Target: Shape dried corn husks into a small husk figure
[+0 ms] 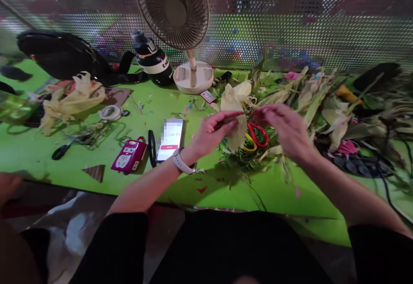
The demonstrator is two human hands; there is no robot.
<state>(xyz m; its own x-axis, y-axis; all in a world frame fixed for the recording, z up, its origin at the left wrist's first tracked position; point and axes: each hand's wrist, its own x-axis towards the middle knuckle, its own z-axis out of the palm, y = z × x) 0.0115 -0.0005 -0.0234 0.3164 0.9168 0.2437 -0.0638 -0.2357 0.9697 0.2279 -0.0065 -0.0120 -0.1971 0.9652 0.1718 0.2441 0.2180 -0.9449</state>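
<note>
My right hand (285, 131) is blurry, so I cannot tell if it is open or pinching. My left hand (213, 131) is closed on a pale corn husk (237, 103), held up over the green surface (48, 155). The husk hides part of the red scissors (260, 135) under it. A phone (170, 139) lies left. Farther back stands a fan (176, 10).

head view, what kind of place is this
Probably a craft workbench. The green table is strewn with dried husks, scissors and cuttings, a desk fan stands at the back, and the left hand holds a husk.
</note>
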